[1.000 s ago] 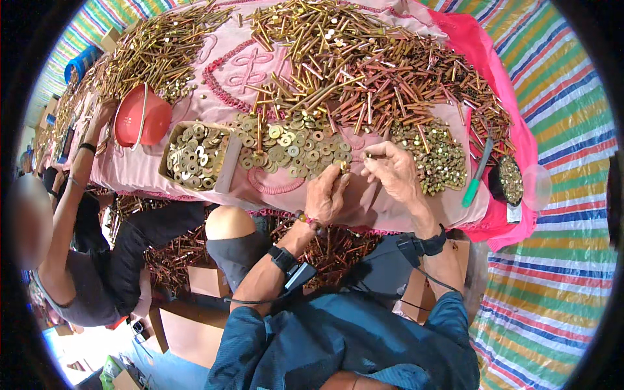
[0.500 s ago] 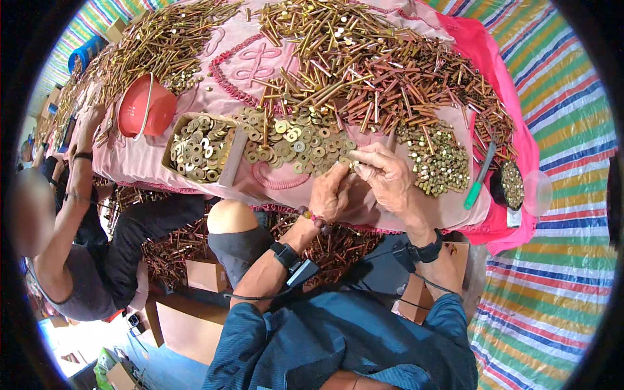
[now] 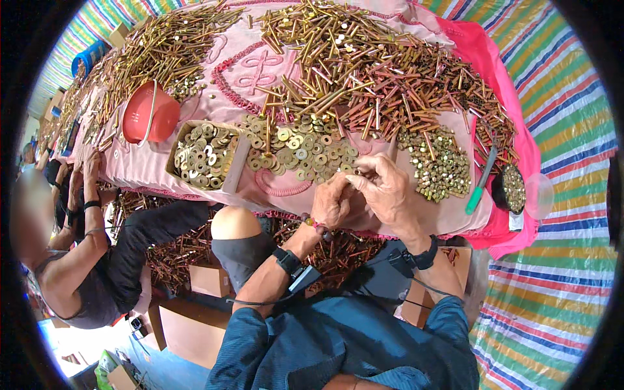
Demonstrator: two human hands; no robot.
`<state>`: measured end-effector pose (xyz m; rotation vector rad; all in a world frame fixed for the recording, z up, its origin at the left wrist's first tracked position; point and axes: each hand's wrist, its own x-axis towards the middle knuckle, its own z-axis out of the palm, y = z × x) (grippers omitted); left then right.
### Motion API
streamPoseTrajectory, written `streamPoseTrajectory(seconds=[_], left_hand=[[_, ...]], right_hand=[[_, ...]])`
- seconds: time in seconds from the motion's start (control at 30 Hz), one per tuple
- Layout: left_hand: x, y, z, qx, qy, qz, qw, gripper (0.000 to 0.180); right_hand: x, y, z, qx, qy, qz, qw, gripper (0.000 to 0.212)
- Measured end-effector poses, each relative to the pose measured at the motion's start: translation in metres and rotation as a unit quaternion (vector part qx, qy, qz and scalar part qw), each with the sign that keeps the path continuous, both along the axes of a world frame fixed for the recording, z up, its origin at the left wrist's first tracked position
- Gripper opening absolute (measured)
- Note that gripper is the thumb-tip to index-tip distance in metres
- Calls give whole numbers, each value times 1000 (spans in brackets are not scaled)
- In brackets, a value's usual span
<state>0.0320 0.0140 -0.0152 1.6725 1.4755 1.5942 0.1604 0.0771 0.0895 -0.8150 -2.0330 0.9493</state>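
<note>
My left hand (image 3: 332,200) and my right hand (image 3: 385,190) meet over the front edge of the pink-covered table, fingertips pinched together. Between them shows a small brassy metal piece, mostly hidden by the fingers; its kind cannot be made out. Just beyond my left hand spreads a pile of flat metal washers (image 3: 312,148). More washers fill a cardboard box (image 3: 238,162) to its left. To the right of my right hand lies a heap of small brass-coloured nuts (image 3: 443,166).
Metal rods (image 3: 396,91) cover the far table. A red bucket (image 3: 140,116) stands left, near a co-worker's arms (image 3: 91,201). At right are a green-handled tool (image 3: 478,192) and a black bowl of small parts (image 3: 510,188). Cartons (image 3: 192,328) stand below.
My right fingers have come down and closer to my left hand. The co-worker's raised arm has drawn back toward the table edge. The whole view has shifted slightly.
</note>
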Motion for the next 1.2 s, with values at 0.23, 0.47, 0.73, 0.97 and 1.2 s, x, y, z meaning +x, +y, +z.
streamPoseTrajectory(seconds=[0.23,0.47,0.73,0.97,1.2], left_hand=[[-1,-1,-4,-30,-1,4,1000,32],[2,0,-2,-23,3,12,1000,30],[-2,-4,6,-49,-10,24,998,18],[-13,-18,22,-119,-6,-98,988,24],[-17,-17,18,-131,-7,-84,988,21]], right_hand=[[3,6,-9,116,-15,38,992,22],[1,8,-5,75,-38,5,996,24],[4,15,4,40,-90,53,994,23],[-35,59,7,14,-271,-72,960,35],[-65,96,-34,79,-333,-78,936,39]])
